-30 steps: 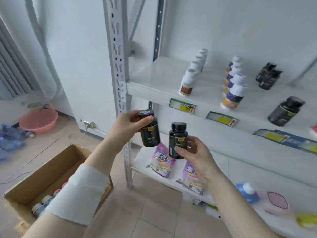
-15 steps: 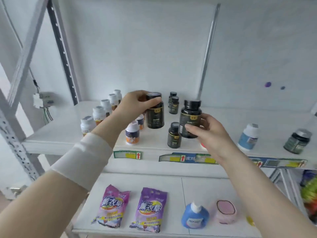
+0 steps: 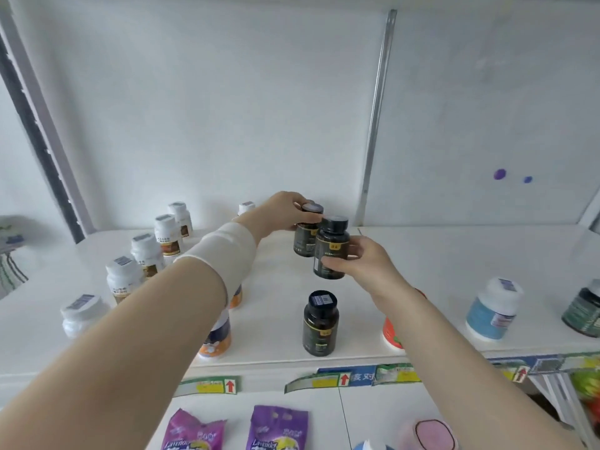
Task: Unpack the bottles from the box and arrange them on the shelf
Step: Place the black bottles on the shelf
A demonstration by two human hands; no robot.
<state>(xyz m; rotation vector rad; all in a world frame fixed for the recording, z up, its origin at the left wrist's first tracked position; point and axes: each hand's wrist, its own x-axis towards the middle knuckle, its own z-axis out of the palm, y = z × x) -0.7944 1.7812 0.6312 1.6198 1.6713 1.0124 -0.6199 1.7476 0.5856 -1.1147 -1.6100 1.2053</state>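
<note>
My left hand (image 3: 285,211) grips a black bottle (image 3: 304,238) by its lid, deep on the white shelf (image 3: 438,254), close to another dark lid behind it. Just in front, my right hand (image 3: 363,259) holds a second black bottle (image 3: 331,248) by its side, slightly above the shelf surface. A third black bottle (image 3: 320,323) stands upright near the shelf's front edge. The box is out of view.
A row of white bottles (image 3: 146,251) runs diagonally on the left. Orange-and-blue labelled bottles (image 3: 216,336) stand under my left forearm. A blue-labelled jar (image 3: 492,308) and a dark green jar (image 3: 584,310) stand at right. Purple pouches (image 3: 276,428) lie on the lower shelf.
The view has swung from the box and floor up to the shelf. Both hands have carried their black bottles farther back over the shelf, behind the standing black bottle.
</note>
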